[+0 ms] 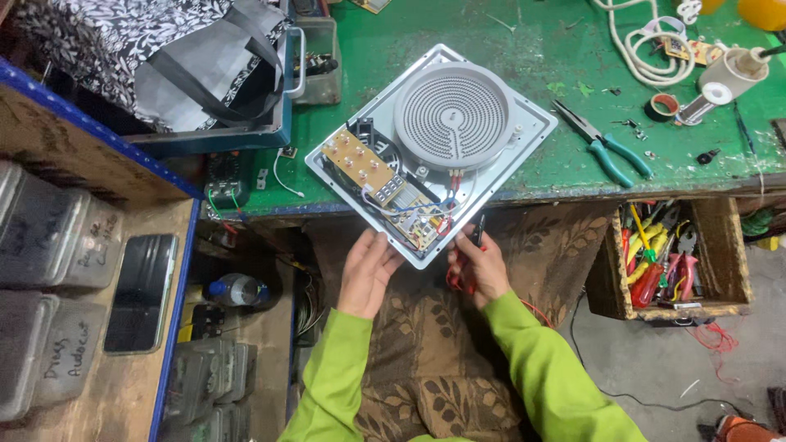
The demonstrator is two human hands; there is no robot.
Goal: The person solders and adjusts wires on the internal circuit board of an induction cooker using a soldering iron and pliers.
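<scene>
Green surface [524, 57] takes up most of the top half, paint scuffed, far edge cut off by the frame. Biggest thing on it is the opened cooktop base plate [524, 131], a pale grey square turned cornerwise, its near corner hanging off the surface edge over the person's lap. The round coil heating element [453, 117] sits in its far half, and a tan circuit board [360, 160] with a tangle of blue, white and red wires runs along the near-left side. Can't really make out where the wires end up, it's too cluttered there.

Top left there's a black-and-white patterned bag [123, 41], partly cropped. Open wooden drawer [729, 262] on the right is stuffed with red and yellow handled tools, too jumbled to tell apart. Green-handled pliers [610, 147] lie on the surface well to the right of the plate.

Left hand [368, 270] is open, fingers flat against the plate's near-left edge. Right hand [483, 266] is closed around a thin black probe [479, 227] with red leads, tip pointing up at the board's near end; whether it actually touches is hard to tell. Both sleeves are lime green.
</scene>
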